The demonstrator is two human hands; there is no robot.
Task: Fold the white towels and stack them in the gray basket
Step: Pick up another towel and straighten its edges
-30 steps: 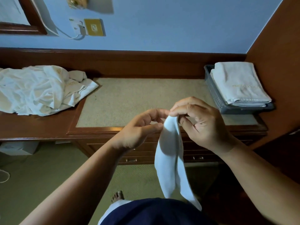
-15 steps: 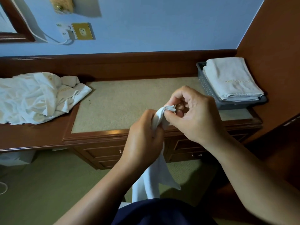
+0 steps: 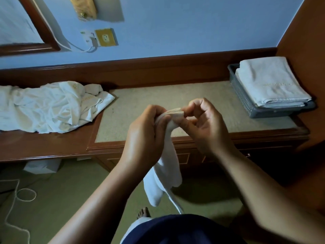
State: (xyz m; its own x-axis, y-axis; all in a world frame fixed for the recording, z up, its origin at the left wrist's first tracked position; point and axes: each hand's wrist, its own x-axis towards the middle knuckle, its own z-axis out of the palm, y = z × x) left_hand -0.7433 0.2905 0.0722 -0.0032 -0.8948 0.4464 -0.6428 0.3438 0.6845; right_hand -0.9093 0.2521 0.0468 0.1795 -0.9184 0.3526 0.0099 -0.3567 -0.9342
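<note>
I record: left hand (image 3: 146, 136) grips the towel (image 3: 168, 166) near its top; right hand (image 3: 207, 127) fingers (image 3: 194, 103) pinch the top edge. Folded towels (image 3: 270, 81) lie in the basket (image 3: 242, 95).

The crumpled heap of white cloth towels (image 3: 44, 106) is cut off at the left edge. The left hand (image 3: 146, 136) conceals part of the hanging white towel (image 3: 168, 166).

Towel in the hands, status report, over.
Left hand, right hand both pinch towel, hanging unfolded. Gray basket holds folded towels. Desk between lies bare.
</note>
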